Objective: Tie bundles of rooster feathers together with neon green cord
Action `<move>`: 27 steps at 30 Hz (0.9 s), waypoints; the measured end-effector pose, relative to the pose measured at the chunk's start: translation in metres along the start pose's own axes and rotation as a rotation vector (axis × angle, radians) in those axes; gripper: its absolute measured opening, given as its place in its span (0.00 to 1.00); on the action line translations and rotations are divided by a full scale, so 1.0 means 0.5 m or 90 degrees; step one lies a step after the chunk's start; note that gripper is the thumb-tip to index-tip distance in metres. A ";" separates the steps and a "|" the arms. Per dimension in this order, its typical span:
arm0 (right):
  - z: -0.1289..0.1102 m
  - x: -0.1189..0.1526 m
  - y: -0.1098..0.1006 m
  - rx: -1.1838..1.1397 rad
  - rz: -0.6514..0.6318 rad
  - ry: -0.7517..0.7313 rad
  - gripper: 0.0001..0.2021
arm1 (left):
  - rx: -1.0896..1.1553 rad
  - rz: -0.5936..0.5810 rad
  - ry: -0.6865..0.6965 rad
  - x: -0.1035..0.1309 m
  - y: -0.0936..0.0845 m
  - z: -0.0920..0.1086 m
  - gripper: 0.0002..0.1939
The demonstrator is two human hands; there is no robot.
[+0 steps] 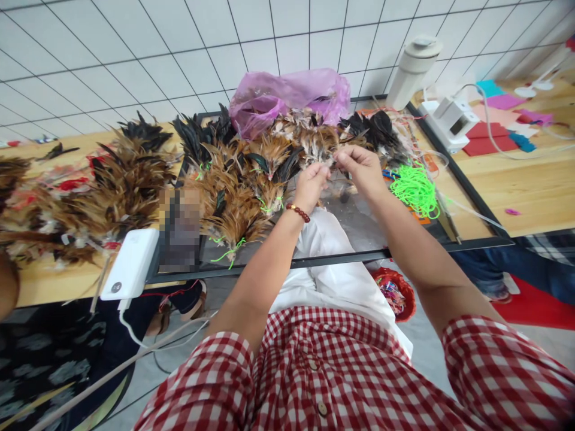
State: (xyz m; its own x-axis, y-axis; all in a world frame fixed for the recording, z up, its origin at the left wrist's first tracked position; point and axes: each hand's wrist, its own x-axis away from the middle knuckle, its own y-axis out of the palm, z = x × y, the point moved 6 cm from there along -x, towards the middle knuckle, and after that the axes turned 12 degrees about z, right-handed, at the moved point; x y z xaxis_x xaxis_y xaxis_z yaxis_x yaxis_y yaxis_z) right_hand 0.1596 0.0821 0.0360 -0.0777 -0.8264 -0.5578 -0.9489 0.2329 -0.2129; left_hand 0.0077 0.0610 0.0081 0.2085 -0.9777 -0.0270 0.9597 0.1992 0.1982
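Note:
My left hand (312, 182), with a beaded bracelet at the wrist, is closed on small feathers (331, 162). Close beside it, my right hand (362, 169) pinches at the same feathers with thumb and fingertips. The fingers cover much of what they hold. Behind the hands lies a heap of brown and pale loose feathers (314, 139). On the left of the black-framed tray (341, 256) lie brown feather bundles (233, 218), some tied with green cord. A tangle of bright green cord (414, 190) rests to the right of my right forearm.
A pink plastic bag (291, 99) and a white bottle (413, 72) stand by the tiled wall. A power strip (449, 123) sits at right, a white power bank (130, 263) at left. More feathers (130, 170) cover the left table. Below is a red basket (406, 293). Other people sit at both sides.

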 end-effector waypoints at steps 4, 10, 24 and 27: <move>0.010 -0.001 -0.010 0.184 -0.073 -0.055 0.09 | 0.032 0.083 -0.011 -0.019 -0.034 0.013 0.19; 0.033 0.033 0.029 0.352 -0.264 -0.074 0.07 | 0.044 0.141 0.003 -0.024 -0.048 0.024 0.19; -0.045 0.030 0.017 0.171 -0.151 -0.164 0.12 | -0.227 0.057 0.155 -0.007 -0.023 0.005 0.15; -0.036 0.025 0.006 0.103 -0.083 -0.098 0.16 | -0.179 0.050 0.102 -0.011 -0.022 -0.007 0.14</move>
State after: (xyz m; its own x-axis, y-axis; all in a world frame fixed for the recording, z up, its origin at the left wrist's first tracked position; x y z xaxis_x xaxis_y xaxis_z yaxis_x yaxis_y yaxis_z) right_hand 0.1503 0.0635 0.0429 0.1014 -0.7698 -0.6302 -0.8854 0.2191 -0.4100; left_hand -0.0031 0.0644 0.0026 0.2894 -0.9401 -0.1800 0.9493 0.3060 -0.0724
